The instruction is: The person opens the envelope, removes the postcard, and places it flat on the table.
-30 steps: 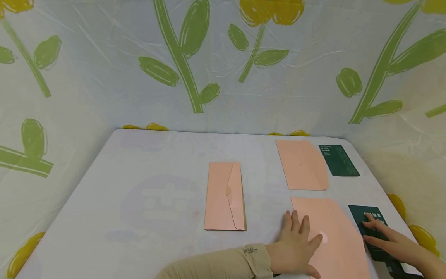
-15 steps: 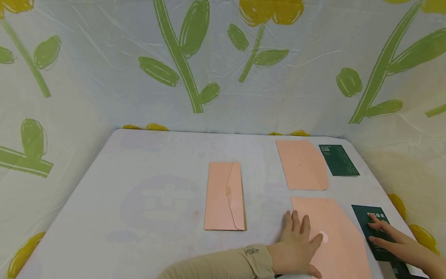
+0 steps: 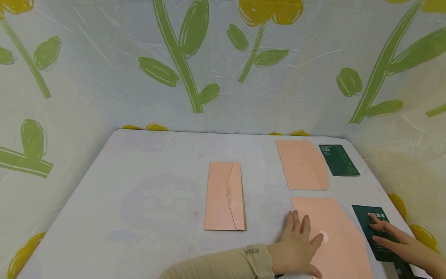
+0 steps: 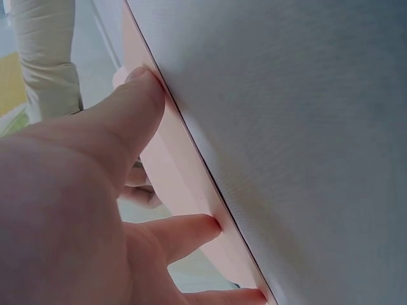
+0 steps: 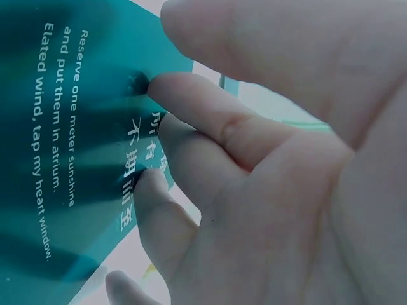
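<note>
My left hand rests with spread fingers on the left side of a pink envelope at the table's near right. In the left wrist view its thumb and fingertips press along the edge of the envelope. On a dark green card just right of that envelope lie the fingertips of my right hand. The right wrist view shows white English and Chinese print on the green card, with the fingers touching its face. Part of the card is hidden under the right hand.
A closed pink envelope, seemingly with more beneath it, lies mid-table. At the back right another pink envelope lies beside a second green card. Flower-printed sheeting surrounds the white table.
The green card under my right fingers has slid slightly right, away from the near envelope, with the hand moving along. My left hand has stayed nearly still.
</note>
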